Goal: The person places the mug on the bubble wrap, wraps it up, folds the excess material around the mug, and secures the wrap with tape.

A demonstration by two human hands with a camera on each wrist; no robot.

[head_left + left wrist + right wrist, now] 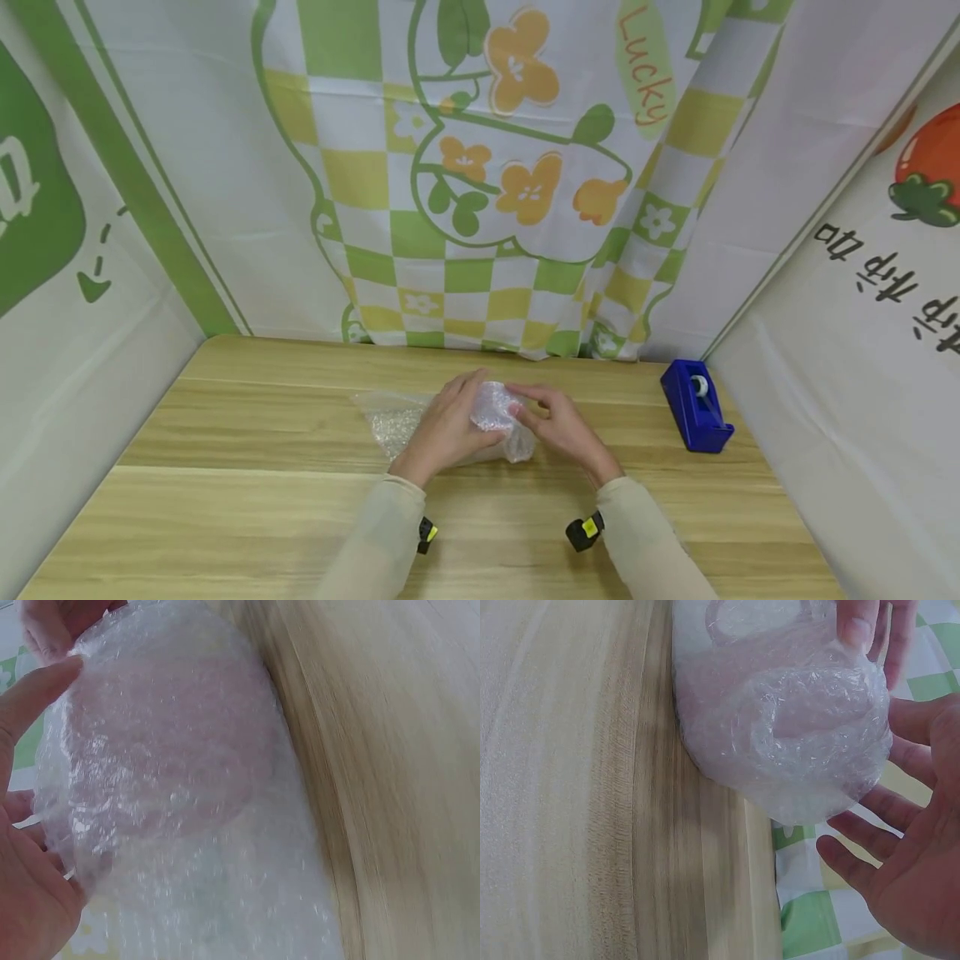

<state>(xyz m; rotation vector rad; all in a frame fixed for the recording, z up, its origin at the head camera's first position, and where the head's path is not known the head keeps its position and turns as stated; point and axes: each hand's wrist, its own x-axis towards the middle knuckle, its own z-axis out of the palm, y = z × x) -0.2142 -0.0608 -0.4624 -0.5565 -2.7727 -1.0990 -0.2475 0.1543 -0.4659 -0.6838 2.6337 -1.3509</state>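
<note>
A sheet of bubble wrap (pixel 493 406) lies rolled around a pale pink, rounded thing (pixel 172 742), whose kind the layers blur. A curved loop outline shows through the wrap in the right wrist view. The left hand (pixel 446 429) grips the wrap from the left, thumb on the near side and fingers partly hidden behind. At the bundle's other end, the right hand (pixel 562 429) holds the wrap between its thumb and slightly bent fingers (pixel 862 836). Past the left hand, a loose flap of wrap spreads flat on the table.
A blue tape dispenser (pixel 697 408) with a roll of tape stands at the right rear of the wooden table (pixel 262 517). Behind the table hangs a checkered, flower-printed cloth (pixel 465 233). White printed sheets enclose both sides.
</note>
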